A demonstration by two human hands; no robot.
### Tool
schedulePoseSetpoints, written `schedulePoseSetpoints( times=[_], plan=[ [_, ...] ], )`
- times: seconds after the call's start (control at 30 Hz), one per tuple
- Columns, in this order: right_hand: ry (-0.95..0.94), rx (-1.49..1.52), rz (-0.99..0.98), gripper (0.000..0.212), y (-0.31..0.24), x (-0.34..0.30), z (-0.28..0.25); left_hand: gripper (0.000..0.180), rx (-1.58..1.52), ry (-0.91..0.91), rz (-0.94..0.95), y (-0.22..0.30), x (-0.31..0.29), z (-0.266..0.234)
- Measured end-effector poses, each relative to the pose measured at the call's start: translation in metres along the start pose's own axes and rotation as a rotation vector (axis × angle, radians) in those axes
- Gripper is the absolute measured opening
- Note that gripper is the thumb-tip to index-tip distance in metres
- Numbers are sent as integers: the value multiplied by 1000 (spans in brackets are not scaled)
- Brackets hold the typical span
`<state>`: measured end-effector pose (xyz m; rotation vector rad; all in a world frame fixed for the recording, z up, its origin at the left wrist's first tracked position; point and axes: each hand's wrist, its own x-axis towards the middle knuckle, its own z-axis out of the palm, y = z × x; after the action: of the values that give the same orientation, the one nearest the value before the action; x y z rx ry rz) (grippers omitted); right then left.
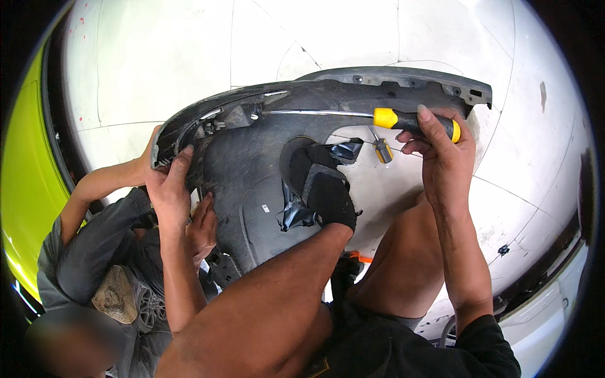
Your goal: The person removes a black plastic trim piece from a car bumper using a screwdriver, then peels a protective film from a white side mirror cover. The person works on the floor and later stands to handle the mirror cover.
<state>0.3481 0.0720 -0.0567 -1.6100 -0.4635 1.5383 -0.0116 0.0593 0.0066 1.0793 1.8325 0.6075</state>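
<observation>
A dark grey car bumper [252, 183] stands on edge on the white floor, inner side toward me. My right hand [441, 151] is closed around the yellow and black handle of a long screwdriver [403, 118]. Its thin shaft runs left along the bumper's upper inside edge. My left hand [170, 186] grips the bumper's left end. My foot in a black sock [328, 195] presses against the bumper's middle, beside a torn piece of shiny black film [296, 214]. Another person's hands [203, 228] hold the same left end from below.
A second person in a grey shirt [94, 252] crouches at the lower left. A small screwdriver with a yellow handle [382, 151] lies on the white tiled floor [176, 57]. A yellow-green car body [19, 176] borders the left. A white panel [542, 315] sits at the lower right.
</observation>
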Motion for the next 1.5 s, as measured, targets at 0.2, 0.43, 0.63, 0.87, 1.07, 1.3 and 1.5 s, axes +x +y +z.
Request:
schedulePoseSetpoints(
  times=[0.2, 0.43, 0.63, 0.87, 1.07, 1.3, 1.5],
  plan=[
    [22, -40, -18, 23, 0, 1, 5, 27, -3, 34, -32, 1, -1, 2],
    [-35, -44, -36, 24, 0, 5, 3, 26, 8, 54, -26, -9, -1, -3],
    [-16, -7, -33, 28, -4, 2, 7, 27, -44, 63, -57, -5, -2, 0],
    [-30, -3, -45, 27, -3, 5, 6, 25, -49, 88, -48, -1, -4, 4],
    [-34, -39, -60, 27, -4, 3, 6, 23, -73, 99, -61, -5, -5, 3],
    [-16, -213, -230, 32, -9, -3, 14, 23, -74, 99, -45, -4, -2, 4],
    [-280, -557, 208, 55, -77, 23, -11, 24, -57, 113, -85, -6, -2, 4]
  ],
)
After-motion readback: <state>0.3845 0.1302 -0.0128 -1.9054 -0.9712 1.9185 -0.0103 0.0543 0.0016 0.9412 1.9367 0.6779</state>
